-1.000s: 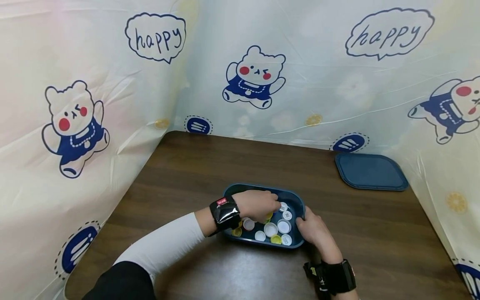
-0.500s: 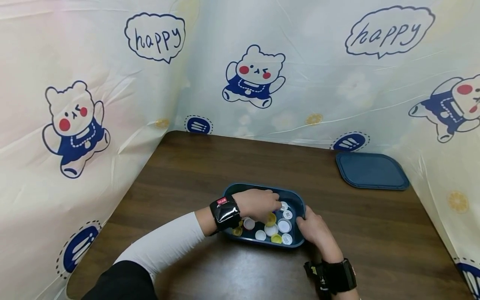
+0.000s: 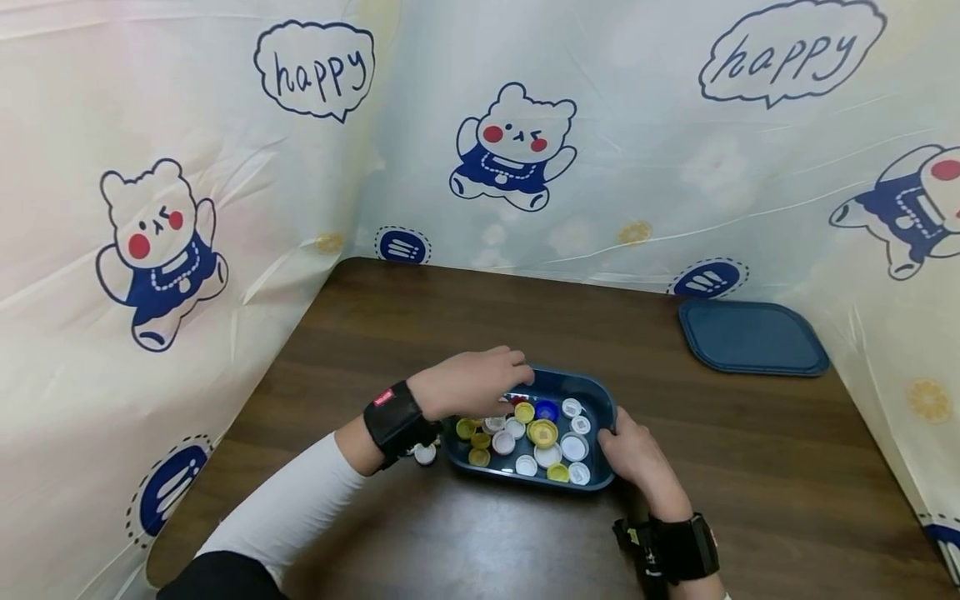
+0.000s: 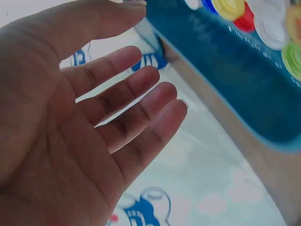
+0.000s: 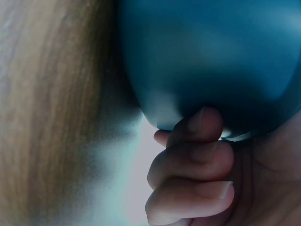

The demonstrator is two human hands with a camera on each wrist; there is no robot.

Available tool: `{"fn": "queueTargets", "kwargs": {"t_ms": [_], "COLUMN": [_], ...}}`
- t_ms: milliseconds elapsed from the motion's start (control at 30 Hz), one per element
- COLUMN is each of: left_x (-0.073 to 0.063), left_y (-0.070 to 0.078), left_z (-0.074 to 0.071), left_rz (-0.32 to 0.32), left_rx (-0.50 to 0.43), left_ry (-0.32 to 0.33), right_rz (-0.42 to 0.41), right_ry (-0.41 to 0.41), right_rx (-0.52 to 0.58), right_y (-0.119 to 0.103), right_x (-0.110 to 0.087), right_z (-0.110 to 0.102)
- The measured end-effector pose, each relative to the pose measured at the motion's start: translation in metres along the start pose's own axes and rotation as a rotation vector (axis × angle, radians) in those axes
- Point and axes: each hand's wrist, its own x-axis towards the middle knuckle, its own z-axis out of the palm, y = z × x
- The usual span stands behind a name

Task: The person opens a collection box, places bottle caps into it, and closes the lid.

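A dark blue rectangular box (image 3: 525, 475) stands on the table in front of me, holding several plastic bottle caps. White caps (image 3: 575, 447), yellow caps (image 3: 542, 433) and a blue cap (image 3: 547, 411) lie across its bottom. My left hand (image 3: 472, 383) hovers above the box's far left part, hiding some caps. In the left wrist view its fingers are loosely spread, with nothing in the palm. At the right end, my right hand (image 3: 637, 458) grips the box's rim, thumb on top. The right wrist view shows curled fingers (image 5: 193, 174) against the outer wall.
A matching blue lid (image 3: 753, 337) lies at the table's back right corner. Beside my left wrist, a white cap (image 3: 424, 454) rests on the wooden table (image 3: 420, 325) outside the box. Printed cloth (image 3: 622, 167) hangs round the table's sides and back.
My left hand has lifted out of the box and moved left and away, uncovering a blue cap and more yellow caps. My right hand keeps its grip. The white cap outside now shows.
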Motion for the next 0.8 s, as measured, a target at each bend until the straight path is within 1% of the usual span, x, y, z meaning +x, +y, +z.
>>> {"fn": "queueTargets", "kwargs": {"t_ms": [100, 200, 333, 433, 600, 700, 800], "left_x": [-0.014, -0.028, -0.046, -0.06, -0.081, -0.089, -0.092], "left_y": [-0.008, -0.018, -0.033, -0.044, -0.059, -0.065, -0.069], "left_z": [-0.003, -0.002, 0.003, 0.011, 0.028, 0.04, 0.053], "left_rz": [-0.054, -0.109, -0.161, -0.203, -0.275, -0.3, -0.322], "left_rx": [-0.043, -0.082, -0.124, -0.161, -0.234, -0.273, -0.301], "left_ry": [0.035, 0.062, 0.079, 0.075, 0.068, 0.06, 0.046], "right_rz": [0.004, 0.011, 0.018, 0.022, -0.004, -0.013, -0.012], "right_ry": [0.001, -0.003, -0.007, -0.007, -0.005, -0.006, -0.01], "right_rx": [-0.003, -0.004, -0.003, -0.002, 0.005, 0.008, 0.012], "right_y": [0.0, 0.0, 0.0, 0.0, -0.001, 0.0, -0.001], "right_x": [0.0, 0.0, 0.0, 0.001, 0.0, -0.001, -0.001], "right_z": [-0.001, -0.001, 0.001, 0.002, 0.002, 0.0, -0.001]}}
